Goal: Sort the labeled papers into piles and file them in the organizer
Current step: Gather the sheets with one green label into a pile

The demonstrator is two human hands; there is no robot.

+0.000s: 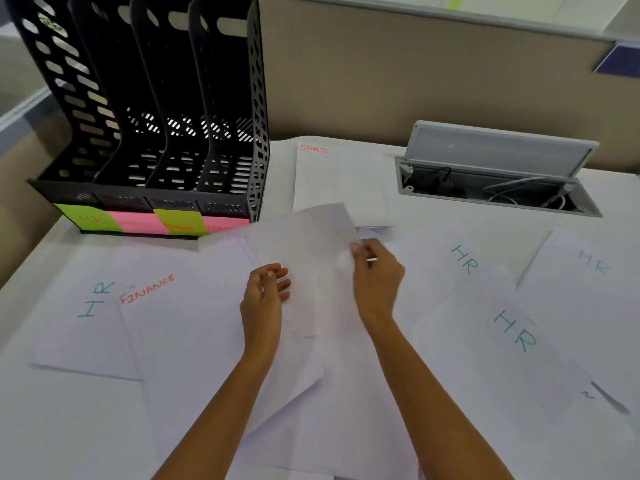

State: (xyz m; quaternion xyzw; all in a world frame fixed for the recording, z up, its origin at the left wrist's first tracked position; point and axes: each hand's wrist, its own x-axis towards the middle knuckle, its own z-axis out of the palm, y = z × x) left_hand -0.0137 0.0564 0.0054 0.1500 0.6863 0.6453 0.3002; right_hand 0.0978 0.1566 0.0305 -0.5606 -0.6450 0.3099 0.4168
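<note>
Right hand fingers pinch right edge of lifted sheet; left hand fingers curled, grip unclear. SPORTS pile just beyond; organizer ahead-left.

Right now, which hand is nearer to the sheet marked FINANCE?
Left. The left hand is by the right side of the FINANCE sheet; the right hand is farther right, pinching a lifted sheet.

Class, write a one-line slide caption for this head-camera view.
Right hand pinches a loose sheet, left hand beside it, above HR, FINANCE and SPORTS papers before the black organizer.
</note>
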